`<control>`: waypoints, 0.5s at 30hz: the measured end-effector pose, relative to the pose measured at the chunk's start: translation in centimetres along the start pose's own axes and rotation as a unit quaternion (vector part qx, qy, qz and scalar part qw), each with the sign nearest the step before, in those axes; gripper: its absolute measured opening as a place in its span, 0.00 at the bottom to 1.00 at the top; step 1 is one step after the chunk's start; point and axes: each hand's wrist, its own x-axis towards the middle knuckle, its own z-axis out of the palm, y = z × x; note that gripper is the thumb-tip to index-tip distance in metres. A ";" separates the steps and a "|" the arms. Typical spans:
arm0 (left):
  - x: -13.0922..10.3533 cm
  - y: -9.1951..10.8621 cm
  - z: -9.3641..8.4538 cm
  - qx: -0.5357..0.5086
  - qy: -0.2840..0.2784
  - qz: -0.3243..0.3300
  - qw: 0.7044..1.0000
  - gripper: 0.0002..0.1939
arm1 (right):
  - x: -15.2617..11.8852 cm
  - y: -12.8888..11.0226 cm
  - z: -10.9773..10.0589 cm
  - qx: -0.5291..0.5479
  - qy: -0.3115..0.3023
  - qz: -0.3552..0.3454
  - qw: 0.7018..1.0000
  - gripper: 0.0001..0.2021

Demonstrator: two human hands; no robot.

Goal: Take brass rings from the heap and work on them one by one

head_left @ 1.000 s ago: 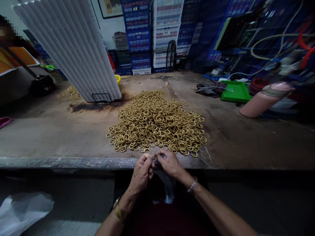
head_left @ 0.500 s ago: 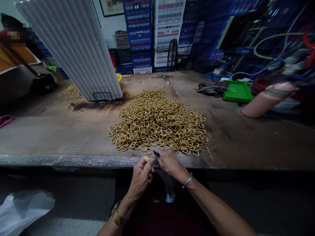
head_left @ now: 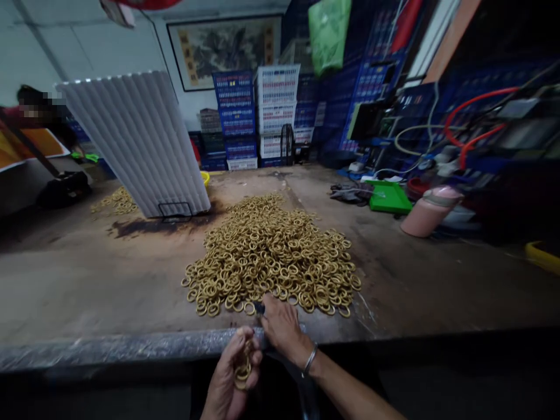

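A wide heap of brass-coloured rings (head_left: 280,256) lies on the wooden table (head_left: 109,291). Below its front edge, my left hand (head_left: 234,370) is cupped, palm up, with several rings (head_left: 243,367) held in its curled fingers. My right hand (head_left: 282,326) is closed around a small dark tool (head_left: 259,307), whose blade-like end points left beside the nearest rings of the heap. That hand is just above and right of my left one, at the table's front edge. A metal bracelet circles my right wrist.
A corrugated grey-white panel (head_left: 144,146) stands in a wire holder behind the heap, left. On the right are a green tray (head_left: 389,197) and a pink bottle (head_left: 431,211). Crates (head_left: 277,111) are stacked behind the table. A person (head_left: 44,116) is at the far left.
The view has tilted up, showing more wall. My left hand has turned and opened upward, revealing rings in it. My right hand with the dark tool remains near the heap's front.
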 end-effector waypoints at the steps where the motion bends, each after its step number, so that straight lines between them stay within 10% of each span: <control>1: 0.3 0.1 -0.2 -0.015 -0.003 -0.006 1.000 0.15 | 0.0 0.2 0.2 0.014 0.013 -0.007 1.000 0.09; 15: 1.7 -0.5 1.2 0.195 0.007 0.085 0.977 0.15 | -2.4 1.6 -1.4 0.127 0.043 -0.164 0.977 0.08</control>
